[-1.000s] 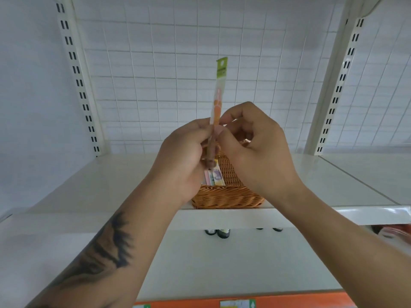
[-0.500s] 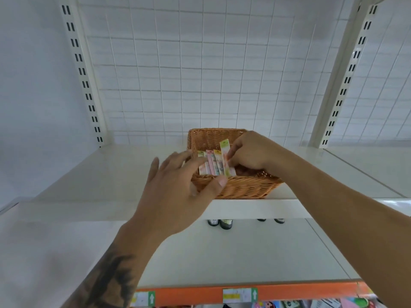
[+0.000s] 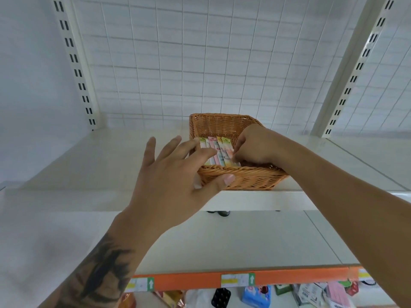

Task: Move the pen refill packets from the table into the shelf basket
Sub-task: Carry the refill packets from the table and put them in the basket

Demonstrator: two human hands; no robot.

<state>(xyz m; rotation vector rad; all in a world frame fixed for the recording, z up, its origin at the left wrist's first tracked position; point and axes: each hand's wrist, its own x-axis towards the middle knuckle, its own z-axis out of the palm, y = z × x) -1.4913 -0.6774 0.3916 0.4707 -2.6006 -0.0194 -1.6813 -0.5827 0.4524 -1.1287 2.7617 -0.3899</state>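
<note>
White gridded panels back a pale shelf (image 3: 115, 156) where a wicker basket (image 3: 244, 176) sits at the front edge. Inside it, pen refill packets (image 3: 216, 152) lie side by side, just left of the right hand (image 3: 255, 145), whose curled fingertips seem pinched on the nearest packet, though blur hides the grip. Nearer the camera, the left hand (image 3: 175, 181) is spread wide, holding nothing, its thumb against the basket's front rim.
</note>
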